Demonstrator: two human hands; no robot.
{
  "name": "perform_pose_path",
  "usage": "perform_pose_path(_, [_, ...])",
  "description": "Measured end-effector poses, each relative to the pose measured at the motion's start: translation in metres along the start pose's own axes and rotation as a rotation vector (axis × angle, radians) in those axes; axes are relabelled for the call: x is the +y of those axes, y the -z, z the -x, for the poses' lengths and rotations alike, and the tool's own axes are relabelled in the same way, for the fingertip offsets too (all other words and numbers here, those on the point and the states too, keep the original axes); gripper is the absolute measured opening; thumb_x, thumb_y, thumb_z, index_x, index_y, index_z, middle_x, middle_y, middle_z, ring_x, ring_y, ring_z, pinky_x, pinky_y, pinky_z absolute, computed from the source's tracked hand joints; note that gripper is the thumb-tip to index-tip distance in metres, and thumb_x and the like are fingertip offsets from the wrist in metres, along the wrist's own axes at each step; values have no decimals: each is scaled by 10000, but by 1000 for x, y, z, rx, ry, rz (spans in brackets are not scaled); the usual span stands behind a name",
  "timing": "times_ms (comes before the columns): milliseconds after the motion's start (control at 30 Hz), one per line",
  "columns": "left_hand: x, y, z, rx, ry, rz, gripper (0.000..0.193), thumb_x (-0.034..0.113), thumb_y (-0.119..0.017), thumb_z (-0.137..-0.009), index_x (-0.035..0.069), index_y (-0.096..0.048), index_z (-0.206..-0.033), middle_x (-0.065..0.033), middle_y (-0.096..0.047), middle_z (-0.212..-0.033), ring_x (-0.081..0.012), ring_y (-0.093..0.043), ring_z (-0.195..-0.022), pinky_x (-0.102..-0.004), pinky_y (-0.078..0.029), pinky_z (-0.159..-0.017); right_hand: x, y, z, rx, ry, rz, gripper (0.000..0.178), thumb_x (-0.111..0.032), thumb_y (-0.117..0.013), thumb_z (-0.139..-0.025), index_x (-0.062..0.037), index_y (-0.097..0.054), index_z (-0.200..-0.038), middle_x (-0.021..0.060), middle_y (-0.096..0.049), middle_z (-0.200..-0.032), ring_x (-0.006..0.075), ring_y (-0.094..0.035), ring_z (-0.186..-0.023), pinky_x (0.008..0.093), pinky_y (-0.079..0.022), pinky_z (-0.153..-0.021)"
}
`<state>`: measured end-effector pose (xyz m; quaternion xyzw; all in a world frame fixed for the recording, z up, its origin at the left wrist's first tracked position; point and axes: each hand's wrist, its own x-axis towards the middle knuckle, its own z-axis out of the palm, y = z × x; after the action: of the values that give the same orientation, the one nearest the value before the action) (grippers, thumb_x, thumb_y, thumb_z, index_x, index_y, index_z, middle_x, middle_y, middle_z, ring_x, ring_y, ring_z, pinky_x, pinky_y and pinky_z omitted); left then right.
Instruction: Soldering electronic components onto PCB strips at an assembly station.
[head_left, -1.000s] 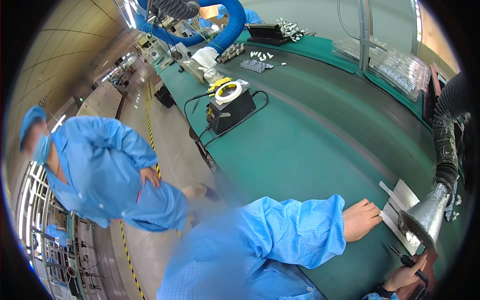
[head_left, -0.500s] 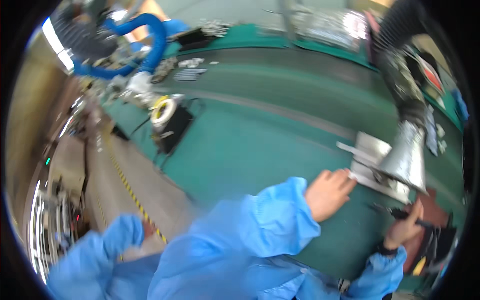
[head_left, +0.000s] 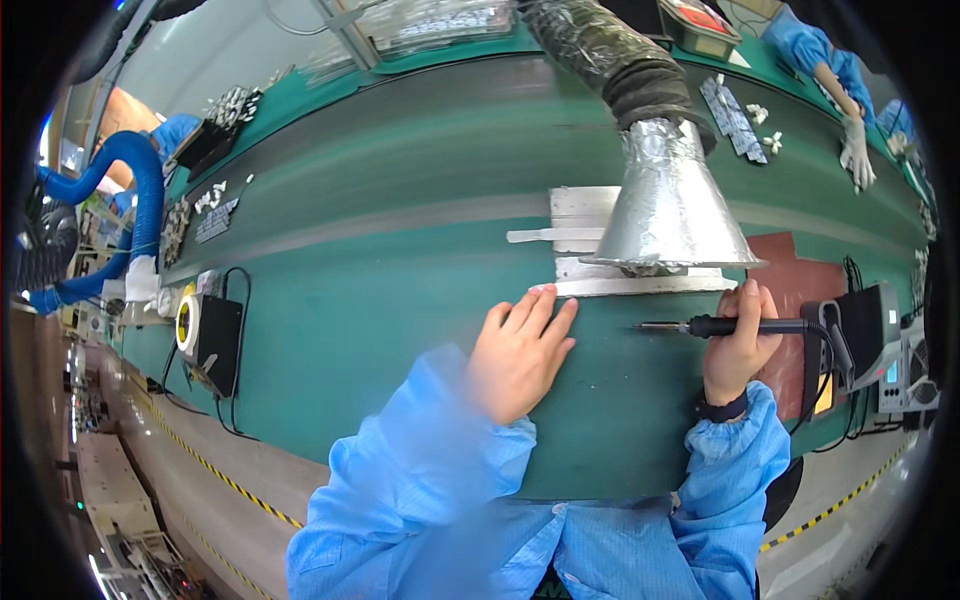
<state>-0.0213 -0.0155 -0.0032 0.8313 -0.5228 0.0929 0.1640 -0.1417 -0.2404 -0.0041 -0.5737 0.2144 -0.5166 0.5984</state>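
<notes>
My right hand (head_left: 735, 360) grips a soldering iron (head_left: 708, 326) by its black handle. The metal tip points left, level above the green mat, and its cord runs off to the right. My left hand (head_left: 520, 360) lies palm down with fingers stretched out, fingertips at the near edge of a flat silver metal plate fixture (head_left: 575, 270). A pale strip (head_left: 540, 236) sticks out from the fixture's left side. Over the fixture hangs a foil-covered funnel hood (head_left: 670, 205), which hides much of it.
A soldering station (head_left: 905, 375) and an iron holder (head_left: 860, 330) stand right, beside a brown mat (head_left: 790, 290). A black box with a tape roll (head_left: 212, 335) sits left. White parts (head_left: 735, 120) lie farther back. A co-worker's gloved hand (head_left: 856, 155) shows far right.
My view has swung to the right, so the bench and both hands appear farther left. The picture is sharper. The soldering iron stays in my right hand, and my left stays at the fixture's edge.
</notes>
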Motion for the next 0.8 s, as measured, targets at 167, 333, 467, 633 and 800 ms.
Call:
perform_pose_path(167, [3,0,-2,-34,-24,-89,469,250,-689,-882,125,-592,-1323,-161,-580,-1308,-294,-550,-1219,-434,-436,-966,-1,-4,0,-5,42,32,323,-126,-546,-1016,-59,-476,-708,-20,-441,-643,63,-358,-570,242,-303,-546])
perform_pose_path(333, [5,-4,-2,-44,-25,-136,501,256,-694,-876,124,-576,-1346,-206,-554,-1327,-328,-539,-1227,-435,-436,-978,-4,-3,-2,18,78,35,333,-127,-555,-1012,-54,-474,-697,-11,-449,-642,67,-378,-588,235,-323,-566])
perform_pose_path(467, [3,5,-5,-43,23,1,500,182,-692,-869,98,-572,-1348,-189,-567,-1321,-332,-565,-1208,-425,-446,-968,-4,4,-10,35,173,103,365,-132,-563,-1009,-53,-446,-673,-2,-446,-627,75,-378,-596,237,-321,-572])
perform_pose_path(633, [7,10,-8,-36,20,4,446,141,-672,-877,67,-601,-1311,-141,-607,-1294,-313,-574,-1200,-416,-446,-958,-8,3,-12,85,205,260,387,-151,-559,-1017,-48,-446,-661,-6,-471,-631,65,-394,-614,235,-327,-580])
perform_pose_path(800, [10,10,-9,-44,48,-11,431,137,-667,-882,59,-609,-1302,-137,-613,-1294,-311,-573,-1198,-411,-441,-958,1,-1,-12,26,212,304,400,-183,-571,-1026,-42,-467,-666,-34,-489,-632,37,-394,-616,229,-301,-559])
